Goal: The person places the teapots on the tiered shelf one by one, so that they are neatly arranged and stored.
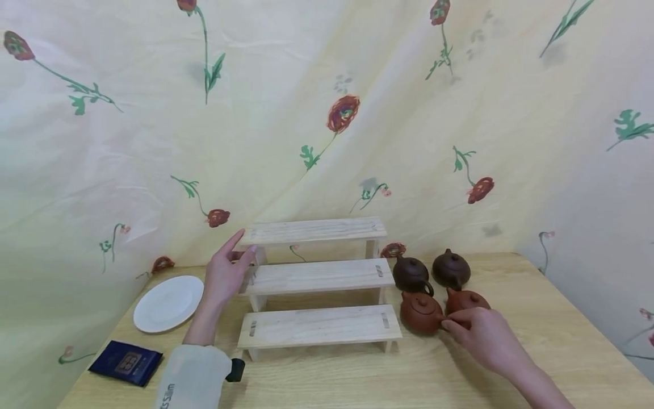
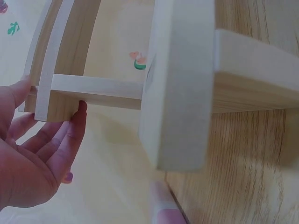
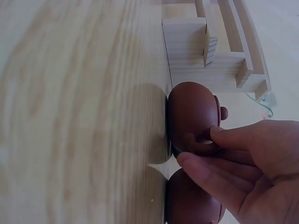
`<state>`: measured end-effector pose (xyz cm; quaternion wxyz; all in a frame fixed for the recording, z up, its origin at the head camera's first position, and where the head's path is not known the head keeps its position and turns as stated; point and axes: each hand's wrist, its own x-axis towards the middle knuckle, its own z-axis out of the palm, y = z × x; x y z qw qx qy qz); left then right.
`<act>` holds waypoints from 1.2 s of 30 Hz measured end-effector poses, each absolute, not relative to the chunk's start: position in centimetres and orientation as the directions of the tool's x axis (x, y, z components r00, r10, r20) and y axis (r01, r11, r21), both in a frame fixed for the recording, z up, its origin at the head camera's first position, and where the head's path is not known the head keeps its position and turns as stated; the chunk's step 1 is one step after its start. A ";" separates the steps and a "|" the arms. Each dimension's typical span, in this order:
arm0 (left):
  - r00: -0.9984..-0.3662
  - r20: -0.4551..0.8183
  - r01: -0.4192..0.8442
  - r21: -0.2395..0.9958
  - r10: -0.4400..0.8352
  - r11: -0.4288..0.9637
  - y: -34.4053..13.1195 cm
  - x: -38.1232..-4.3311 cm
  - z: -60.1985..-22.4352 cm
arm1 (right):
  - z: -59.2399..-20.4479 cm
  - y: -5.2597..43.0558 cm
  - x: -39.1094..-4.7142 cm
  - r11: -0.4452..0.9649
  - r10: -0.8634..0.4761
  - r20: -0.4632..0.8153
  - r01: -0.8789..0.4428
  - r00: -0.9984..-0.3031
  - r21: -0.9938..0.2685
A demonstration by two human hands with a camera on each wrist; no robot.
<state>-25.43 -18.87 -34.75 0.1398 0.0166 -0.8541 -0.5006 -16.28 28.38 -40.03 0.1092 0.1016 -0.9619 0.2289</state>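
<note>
A three-tier pale wooden shelf stand [image 1: 319, 325] stands on the table. My left hand [image 1: 228, 274] grips its left end near the top tier; in the left wrist view, thumb and fingers [image 2: 74, 135] lie on either side of the board end. At the stand's right, my right hand [image 1: 482, 338] pinches the handle of a reddish-brown clay teapot [image 1: 420, 311], which looks upright on the table. Another reddish-brown teapot [image 1: 466, 300] sits beside it, partly hidden by the right hand. Two dark brown teapots [image 1: 410, 274] stand behind them.
A white round plate [image 1: 168, 304] lies left of the stand, with a dark blue packet [image 1: 126, 362] in front of it. A flower-patterned cloth [image 1: 286, 113] hangs behind and beside the wooden table [image 1: 327, 380].
</note>
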 end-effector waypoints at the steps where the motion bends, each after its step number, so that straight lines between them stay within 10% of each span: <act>1: -0.960 0.223 0.113 0.859 -0.168 0.499 -18.9 -25.5 -34.8 | -40.0 28.4 -16.3 0.874 -0.144 0.276 -0.253 -0.950 -0.416; 9: -0.963 0.206 0.090 0.853 -0.173 0.514 -18.9 -25.6 -34.9 | -39.6 29.2 -16.1 0.868 -0.130 0.414 -0.305 -0.901 -0.391; 36: -0.965 0.205 0.097 0.854 -0.161 0.510 -18.9 -25.6 -35.1 | -29.2 27.5 -17.7 0.615 -0.064 0.158 -0.164 -0.985 -0.771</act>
